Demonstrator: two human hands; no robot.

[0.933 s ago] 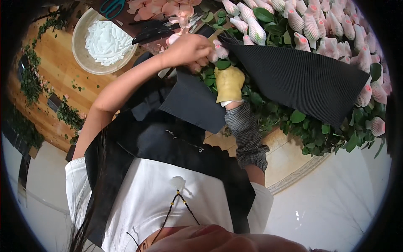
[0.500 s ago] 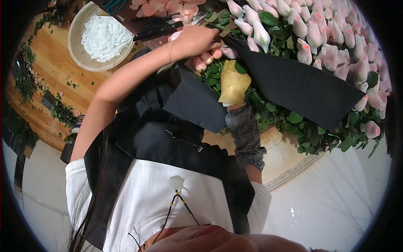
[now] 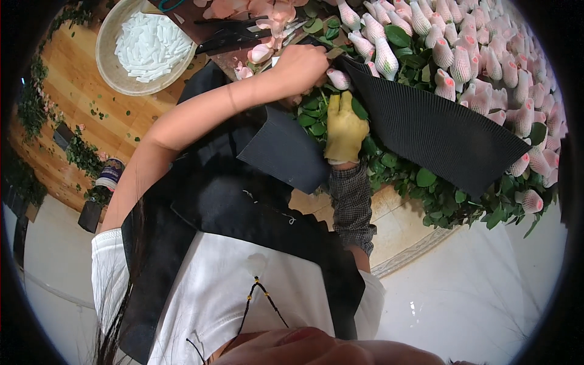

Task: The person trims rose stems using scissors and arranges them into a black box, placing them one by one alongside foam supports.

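Observation:
My bare left hand point(image 3: 302, 72) is curled in a fist over pink roses; its fingertips and whatever they hold are hidden. My right hand point(image 3: 347, 129), in a yellow glove, is closed among leafy rose stems point(image 3: 312, 115) just below and right of it. A net-covered rosebud point(image 3: 339, 79) sits between the two hands. A dark ribbed sheet point(image 3: 438, 131) slants down to the right from there. Below the leaves lies a smaller dark sheet point(image 3: 285, 150), left of my glove.
A round tub point(image 3: 104, 67) of white foam-like pieces stands at upper left. Black-handled scissors point(image 3: 228, 36) lie beside loose pink petals point(image 3: 277, 15). Many roses in white nets point(image 3: 465, 61) fill the upper right. Leafy clippings point(image 3: 85, 155) lie on the wooden floor.
My left hand has shifted slightly right and down, now covering the pink rose heads that showed below it. My gloved hand has moved a little right and down.

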